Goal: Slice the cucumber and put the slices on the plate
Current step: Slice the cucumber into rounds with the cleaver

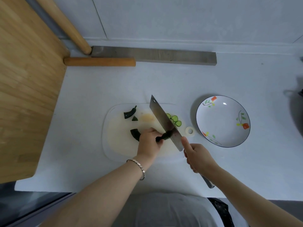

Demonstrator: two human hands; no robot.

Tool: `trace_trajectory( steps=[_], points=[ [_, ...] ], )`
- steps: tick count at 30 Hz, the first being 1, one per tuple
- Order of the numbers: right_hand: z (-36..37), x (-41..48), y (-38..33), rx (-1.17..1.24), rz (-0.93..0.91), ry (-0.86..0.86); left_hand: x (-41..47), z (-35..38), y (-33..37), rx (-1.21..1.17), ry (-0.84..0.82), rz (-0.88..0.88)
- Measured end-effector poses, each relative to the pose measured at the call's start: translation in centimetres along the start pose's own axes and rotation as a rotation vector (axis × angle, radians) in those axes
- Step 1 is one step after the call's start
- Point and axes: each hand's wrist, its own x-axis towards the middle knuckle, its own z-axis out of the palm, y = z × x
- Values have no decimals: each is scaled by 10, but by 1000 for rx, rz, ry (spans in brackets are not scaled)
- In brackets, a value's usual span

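On the white cutting board (114,138) my left hand (150,142) grips a dark green cucumber piece (164,136), its end poking out toward the blade. My right hand (197,158) holds the cleaver (164,122) by its handle, thumb along the blade's spine, and the blade stands against the cucumber's end. Several thin slices (174,120) lie on the board just right of the blade. Another cucumber chunk (135,133) sits left of my left hand. The flowered plate (223,121) stands to the right of the board and holds nothing.
A cucumber stem end (130,113) and a small wedge (134,118) lie at the board's far left. A small white ring (190,131) sits between board and plate. A wooden board (27,89) stands at left; a rolling pin (100,61) and grey bar (164,55) lie behind.
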Motion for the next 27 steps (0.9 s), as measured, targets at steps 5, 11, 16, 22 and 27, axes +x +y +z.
trace_trajectory(
  steps=[5,11,16,22,27],
  points=[
    [18,4,7,-21,-38,59,0,2,-2,7,-5,-12],
    [11,3,10,91,-18,49,2,0,-2,3,-8,-24],
    [6,0,10,95,-48,38,1,0,0,0,-13,-28],
    [12,3,10,-21,-79,54,1,-1,0,20,-22,-33],
    [19,7,12,-28,-71,53,0,-2,0,7,-30,-67]
  ],
)
